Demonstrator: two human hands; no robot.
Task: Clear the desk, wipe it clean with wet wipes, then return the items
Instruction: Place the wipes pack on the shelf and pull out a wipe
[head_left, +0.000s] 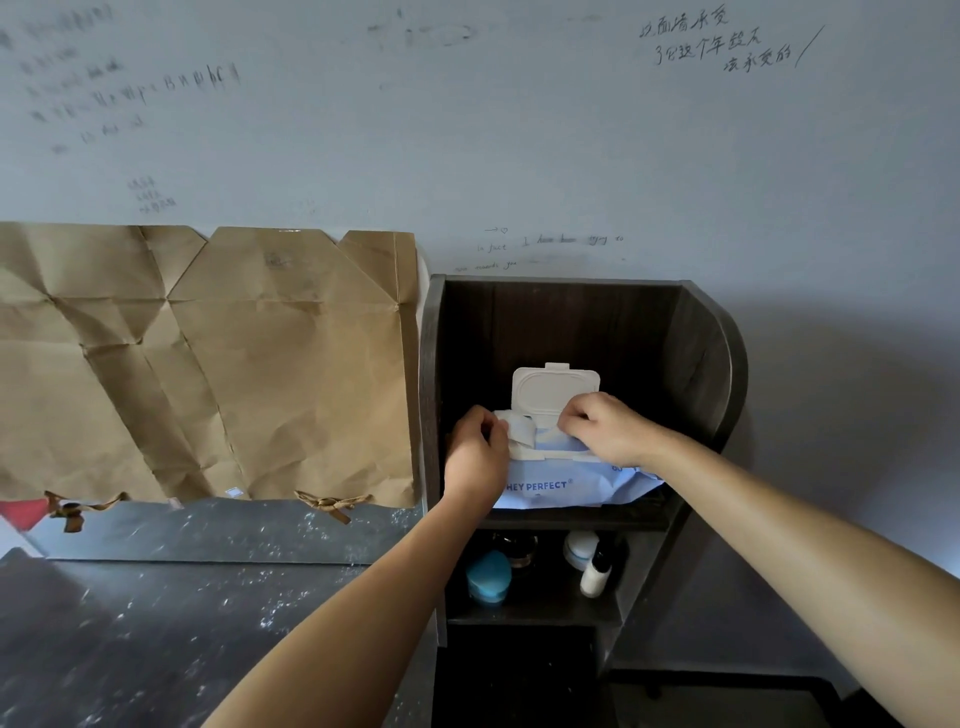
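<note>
Now, beside speckled desk (156, 629) and scribbled wall (467, 130), left hand (475, 449) and right hand (610, 428) pinch a wipe (521, 428).

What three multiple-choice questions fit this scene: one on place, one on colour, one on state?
1. Where is the wet wipes pack?
A. on the floor
B. on the upper shelf
C. on a chair

2. What colour is the round case on the lower shelf?
A. red
B. blue
C. yellow

3. How is the pack's lid?
A. flipped open
B. closed
C. torn off

Answers: B, it lies on the shelf above the case; B, the case is plainly blue; A, the lid stands upright while the left hand pinches a wipe.
</note>
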